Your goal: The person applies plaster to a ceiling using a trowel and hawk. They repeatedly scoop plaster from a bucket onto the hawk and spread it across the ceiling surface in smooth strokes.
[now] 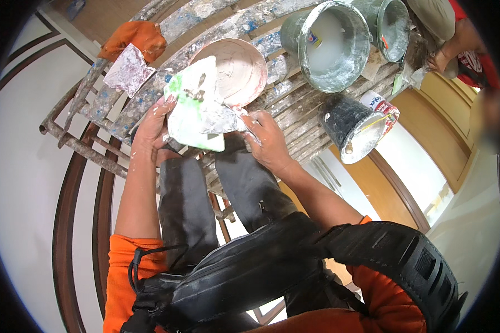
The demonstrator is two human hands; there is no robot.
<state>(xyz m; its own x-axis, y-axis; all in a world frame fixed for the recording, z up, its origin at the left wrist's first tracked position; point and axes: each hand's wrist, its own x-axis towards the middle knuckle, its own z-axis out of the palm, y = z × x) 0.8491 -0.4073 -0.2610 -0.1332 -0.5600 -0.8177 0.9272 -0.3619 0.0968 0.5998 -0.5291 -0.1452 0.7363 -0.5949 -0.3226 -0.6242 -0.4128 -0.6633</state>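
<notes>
My left hand (153,123) grips the edge of a white-and-green plastic plastering board (186,130), which has grey-white smears across its face. In my right hand (268,137) is a putty knife (222,119), its blade coated with white filler and lying against the board's right side. Just beyond the board stands a round tub (247,66) holding smooth pinkish-white filler, partly covered by the board. White splashes mark both hands.
The paint-spattered slatted scaffold platform (294,102) carries a bucket of cloudy water (334,47), another green bucket (391,33), a black bucket (353,127), an orange cloth (132,40) and a smeared pad (129,71). Another person's hand (439,60) is at the far right.
</notes>
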